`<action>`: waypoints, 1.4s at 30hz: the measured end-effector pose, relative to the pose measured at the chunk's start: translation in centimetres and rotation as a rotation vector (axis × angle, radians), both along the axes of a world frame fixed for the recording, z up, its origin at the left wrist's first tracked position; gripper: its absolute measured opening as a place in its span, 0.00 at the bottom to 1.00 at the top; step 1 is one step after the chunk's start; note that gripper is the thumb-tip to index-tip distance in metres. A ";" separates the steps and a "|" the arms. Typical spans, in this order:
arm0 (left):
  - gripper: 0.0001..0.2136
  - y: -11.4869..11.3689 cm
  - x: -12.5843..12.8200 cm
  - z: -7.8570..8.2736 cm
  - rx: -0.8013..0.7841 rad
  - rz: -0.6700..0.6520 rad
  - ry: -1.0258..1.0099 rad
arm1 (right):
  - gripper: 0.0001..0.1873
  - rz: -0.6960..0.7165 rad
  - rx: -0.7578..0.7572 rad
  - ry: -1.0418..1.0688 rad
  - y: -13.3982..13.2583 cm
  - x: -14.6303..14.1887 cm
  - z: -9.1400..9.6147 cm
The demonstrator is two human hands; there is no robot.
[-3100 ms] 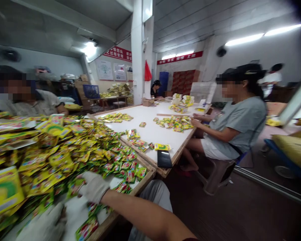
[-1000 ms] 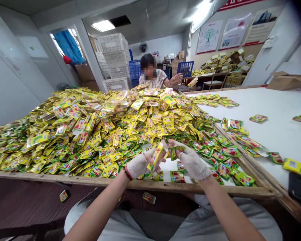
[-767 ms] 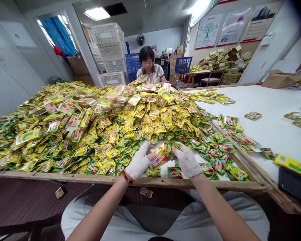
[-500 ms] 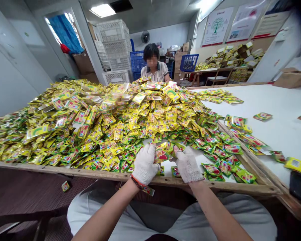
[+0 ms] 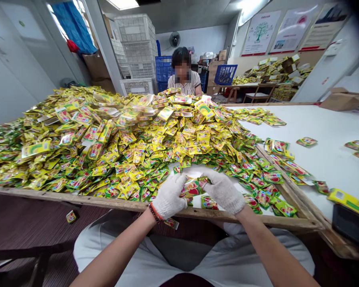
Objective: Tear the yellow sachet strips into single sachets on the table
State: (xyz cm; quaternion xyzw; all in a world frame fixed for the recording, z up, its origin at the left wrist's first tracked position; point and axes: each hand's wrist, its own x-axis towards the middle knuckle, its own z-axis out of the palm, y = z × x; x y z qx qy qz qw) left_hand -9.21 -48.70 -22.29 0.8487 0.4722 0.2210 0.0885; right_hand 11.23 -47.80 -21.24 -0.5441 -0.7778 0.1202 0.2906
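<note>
Both my hands wear white knit gloves and meet over the near edge of the table. My left hand [image 5: 170, 196] and my right hand [image 5: 221, 190] are closed together on a small stack of sachets [image 5: 193, 187], green and yellow with a red picture. In front of them a huge pile of the same sachets [image 5: 122, 135] covers the table. More loose sachets [image 5: 266, 191] lie just right of my right hand. One sachet [image 5: 208, 202] lies flat on the white surface under my hands.
The wooden table edge [image 5: 77, 198] runs across in front of my lap. A second white table [image 5: 326, 131] stands at right with scattered sachets and a black phone [image 5: 350, 225]. A person [image 5: 184, 73] sits at the far side. Two sachets [image 5: 71, 216] lie on the floor. Crates are stacked behind.
Three seconds ago the view was turned right and my hands lay among the sachets. Since then the view turned back to the pile, and both hands drew the stack closer to the table edge.
</note>
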 end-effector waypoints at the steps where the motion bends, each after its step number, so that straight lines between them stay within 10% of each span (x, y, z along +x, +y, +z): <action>1: 0.24 0.1 -0.1 -0.1 -0.009 0.006 -0.022 | 0.11 0.005 -0.031 0.018 -0.1 -0.1 0.1; 12: 0.23 -0.4 0.0 -0.6 -0.035 -0.028 -0.124 | 0.09 0.054 -0.117 0.206 -1.1 0.1 -1.2; 19: 0.26 -0.1 0.0 -0.7 -0.021 -0.028 -0.142 | 0.25 0.138 -0.651 0.594 -3.1 0.4 0.1; 25: 0.29 -0.4 0.3 -0.9 -0.046 -0.136 -0.206 | 0.18 0.268 -0.817 0.777 -3.2 -0.6 -1.0; 29: 0.40 0.0 -0.3 -1.1 -0.246 -0.036 -0.603 | 0.16 0.107 -0.758 0.818 -2.9 -1.7 -1.7; 34: 0.23 0.5 -0.6 -1.1 -0.681 0.034 -0.892 | 0.18 0.064 -0.732 0.872 -3.0 -2.1 -2.0; 42: 0.24 0.0 0.4 -2.0 -0.545 0.002 -0.813 | 0.14 -0.050 -0.538 0.409 -1.5 0.2 -3.5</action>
